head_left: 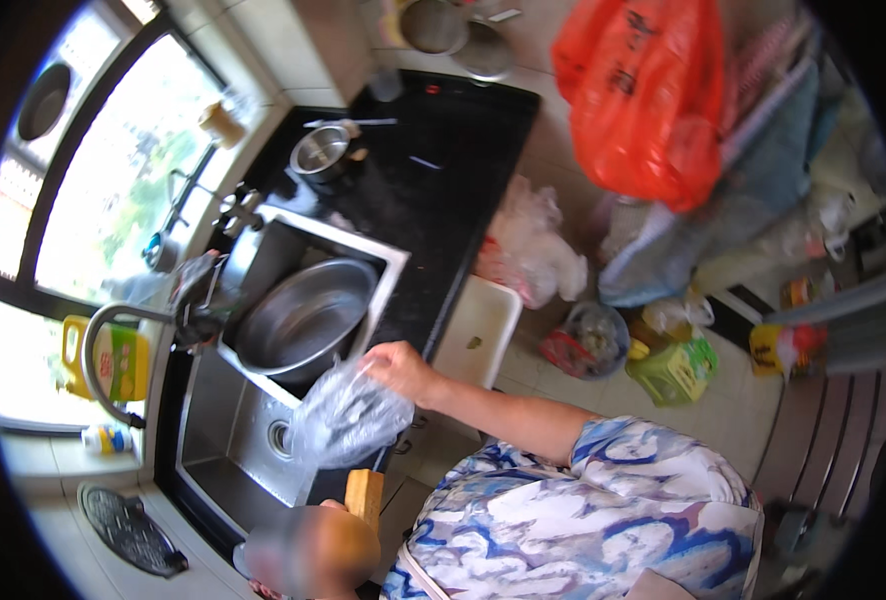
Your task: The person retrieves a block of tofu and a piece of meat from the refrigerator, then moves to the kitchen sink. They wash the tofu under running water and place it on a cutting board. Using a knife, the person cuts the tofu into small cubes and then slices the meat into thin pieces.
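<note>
My right hand (401,373) pinches the top of a clear plastic bag (349,420), which hangs over the edge of the stainless steel sink (236,442). What the bag holds, if anything, is hard to make out. At the bottom, a blurred patch covers most of my left hand (330,504); only bits of fingers show. Beside those fingers is a yellow-brown block (365,496), perhaps wooden. Whether the left hand grips it is unclear. Just beyond the bag, a large metal basin (308,315) sits tilted in the second sink bowl (394,266).
A curved faucet (97,352) rises by the window, next to a yellow oil jug (124,360). A metal pot (321,152) stands on the black counter (443,187). Below are a white tray (480,322), a bucket (596,337) and plastic bags (536,240). A red bag (645,97) hangs opposite.
</note>
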Demonstrator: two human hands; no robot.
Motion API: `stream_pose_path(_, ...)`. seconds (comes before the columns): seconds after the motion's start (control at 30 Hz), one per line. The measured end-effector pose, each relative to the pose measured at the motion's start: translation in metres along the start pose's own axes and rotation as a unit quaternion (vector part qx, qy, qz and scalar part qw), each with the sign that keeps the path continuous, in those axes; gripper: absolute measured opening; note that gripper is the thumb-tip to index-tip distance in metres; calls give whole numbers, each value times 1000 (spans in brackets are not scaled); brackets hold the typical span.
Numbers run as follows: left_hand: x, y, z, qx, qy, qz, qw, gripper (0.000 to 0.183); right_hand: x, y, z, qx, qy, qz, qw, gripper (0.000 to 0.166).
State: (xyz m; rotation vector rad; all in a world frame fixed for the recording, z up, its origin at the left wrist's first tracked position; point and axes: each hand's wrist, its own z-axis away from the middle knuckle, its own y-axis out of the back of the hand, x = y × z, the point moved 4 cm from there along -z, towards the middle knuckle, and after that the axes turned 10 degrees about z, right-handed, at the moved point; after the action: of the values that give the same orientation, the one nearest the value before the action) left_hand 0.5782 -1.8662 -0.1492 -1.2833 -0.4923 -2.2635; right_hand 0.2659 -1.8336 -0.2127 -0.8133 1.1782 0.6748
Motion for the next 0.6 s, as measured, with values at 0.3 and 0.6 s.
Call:
stream_pose_path(0.3, 54, -84, -91, -83, 46, 421, 902, 41, 84, 219, 142, 129, -110, -207, 963, 31)
stream_pose_path(0.6, 55, -125, -127, -117, 88, 401, 904, 38, 145, 333, 255, 471, -96, -207, 852, 20)
